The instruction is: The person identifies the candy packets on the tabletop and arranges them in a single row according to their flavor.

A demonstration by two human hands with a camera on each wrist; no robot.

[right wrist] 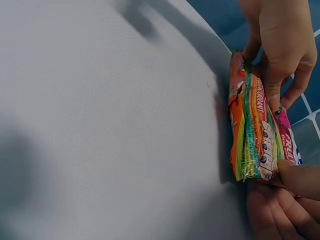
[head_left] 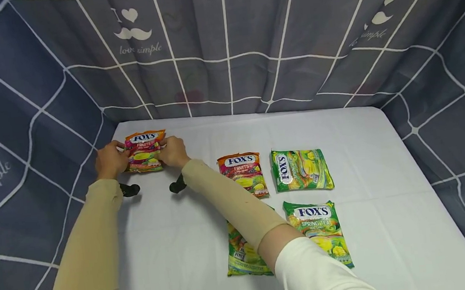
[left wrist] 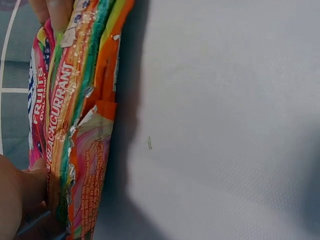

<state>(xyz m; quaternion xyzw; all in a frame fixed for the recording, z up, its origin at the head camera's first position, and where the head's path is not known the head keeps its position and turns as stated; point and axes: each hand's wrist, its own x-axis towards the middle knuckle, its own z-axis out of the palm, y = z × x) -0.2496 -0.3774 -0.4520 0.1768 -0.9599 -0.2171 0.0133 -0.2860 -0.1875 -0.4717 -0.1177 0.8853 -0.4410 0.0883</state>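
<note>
At the far left corner of the white table, a red-and-orange FOX'S Fruits candy bag (head_left: 144, 152) is held between both hands. My left hand (head_left: 110, 161) grips its left side, and my right hand (head_left: 174, 151) grips its right side. Seen from the left wrist, the bag (left wrist: 75, 105) stands on edge with its folded side and "blackcurrant" print facing the camera. In the right wrist view, a thumb and fingers pinch the near end of the same bag (right wrist: 257, 130), while the other hand holds the far end.
Right of the hands lies another Fruits bag (head_left: 241, 172). Beside it is a green FOX'S bag (head_left: 304, 170) turned sideways, with a green Spring Tea bag (head_left: 318, 225) below. My right forearm partly covers another green bag (head_left: 245, 256). Grey checked curtains (head_left: 209, 82) border the white table (head_left: 368, 160).
</note>
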